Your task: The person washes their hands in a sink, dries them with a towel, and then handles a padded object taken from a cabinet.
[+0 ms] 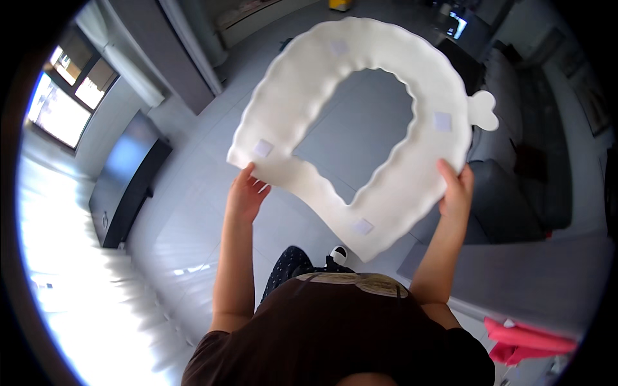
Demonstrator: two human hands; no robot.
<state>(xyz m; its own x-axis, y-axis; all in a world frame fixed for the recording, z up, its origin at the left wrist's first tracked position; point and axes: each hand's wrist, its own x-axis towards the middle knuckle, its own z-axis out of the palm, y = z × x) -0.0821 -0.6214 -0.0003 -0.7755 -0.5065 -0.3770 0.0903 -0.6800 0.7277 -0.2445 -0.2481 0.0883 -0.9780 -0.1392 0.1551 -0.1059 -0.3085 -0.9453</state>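
1. So on my feed I've got a big white ring-shaped pad (299, 74) up in the air over the floor, out in front of the wearer's body. Wavy edges all round the top and the hole, and you can see grey floor tiles (357, 122) through the middle.
2. My left hand (246, 198) is on its lower left corner, fingers pinching the edge with the thumb on the near face. Some of the other fingers show just below the rim.
3. Right hand (457, 196) has the lower right side. Thumb lies on the face, the other fingers go round the outer edge; I can't tell how they sit behind it.
4. The near face carries four pale square patches (443, 121), and a lobed white tab (484, 110) sticks out from the right edge.
5. Around it: dark flat screen (122, 174) and a window (74, 83) off to the left, grey sofa (505, 193) to the right, red cloth (528, 341) lower right.
6. One shoe (339, 255) shows near the pad's bottom corner.
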